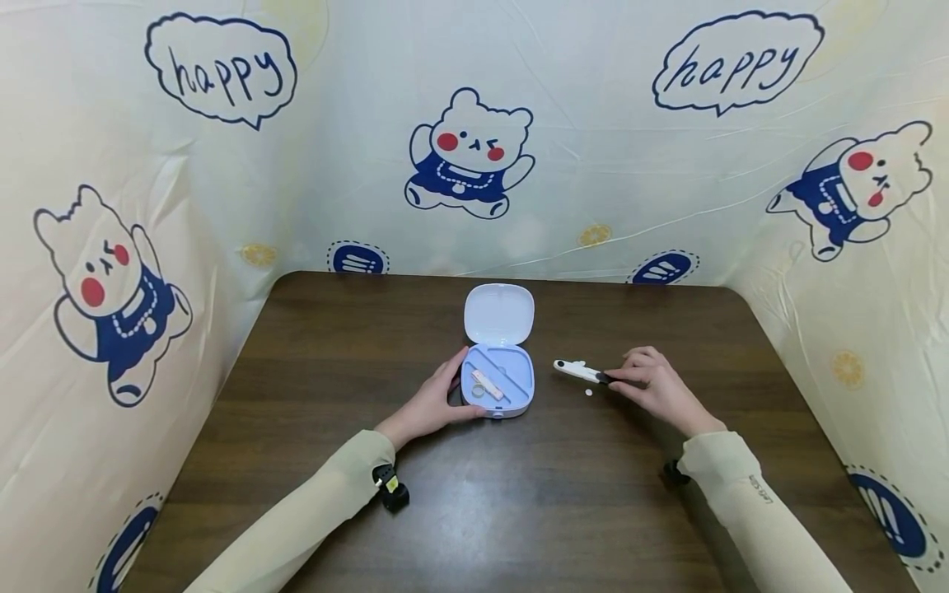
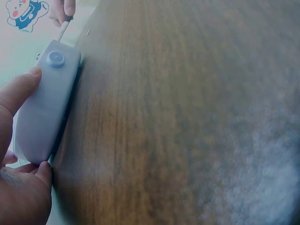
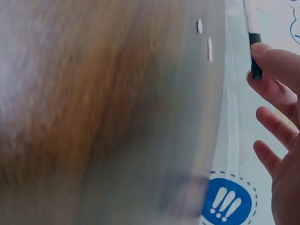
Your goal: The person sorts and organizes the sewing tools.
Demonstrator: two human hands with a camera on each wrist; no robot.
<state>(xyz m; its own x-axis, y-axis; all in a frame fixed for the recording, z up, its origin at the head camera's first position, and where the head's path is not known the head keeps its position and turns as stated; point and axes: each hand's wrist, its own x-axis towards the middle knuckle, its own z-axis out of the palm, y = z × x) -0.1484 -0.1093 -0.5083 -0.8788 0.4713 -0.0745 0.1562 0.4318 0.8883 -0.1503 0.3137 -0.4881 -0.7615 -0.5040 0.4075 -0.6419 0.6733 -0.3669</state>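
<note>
A small lavender-blue case [image 1: 529, 387] lies on the table with its lid [image 1: 499, 313] tipped back. My left hand [image 1: 433, 403] grips the case, fingers along its left side and thumb at the front near a round button [image 2: 56, 59]. Inside, beside a diagonal divider, are a narrow pale strip [image 1: 487, 385] and a small ring [image 1: 478, 391]. To the right, my right hand [image 1: 656, 383] pinches the black end [image 3: 256, 56] of a slim white tool [image 1: 578, 371] between thumb and index finger; its other fingers are spread. Near the tool is a small white disc [image 1: 589, 392].
The right wrist view shows a second small white piece [image 3: 210, 49] by the disc. Dark wood tabletop [image 1: 356, 329] surrounds the case. A printed cloth [image 1: 356, 148] hangs behind the back edge and along both sides.
</note>
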